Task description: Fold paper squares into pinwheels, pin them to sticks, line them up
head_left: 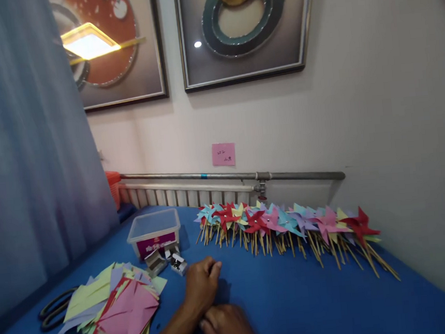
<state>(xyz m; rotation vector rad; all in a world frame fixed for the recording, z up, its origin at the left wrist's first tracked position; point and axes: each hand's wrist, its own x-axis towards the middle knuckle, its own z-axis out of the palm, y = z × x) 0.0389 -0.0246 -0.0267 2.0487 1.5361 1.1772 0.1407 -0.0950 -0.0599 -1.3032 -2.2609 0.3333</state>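
Observation:
My left hand (203, 282) is closed in a loose fist over the blue tabletop, and no object shows in it. Just below it, my right hand (231, 328) is closed too, slightly blurred, with its curled fingers beside or against my left wrist. I see nothing in this hand. Close to my left hand are small open boxes (178, 263), one with small metal pieces inside. Left of my forearm lies a pile of cut paper squares (128, 315) in pink, red, yellow and lilac. Black-handled scissors (54, 311) are partly under the pile.
A clear plastic tub (153, 226) with a purple label stands behind the boxes. Along the table's (297, 306) back right lies a long row of paper pinwheels (272, 220) on sticks. A pipe (301, 175) and radiator run along the wall; a blue curtain (30, 152) hangs left.

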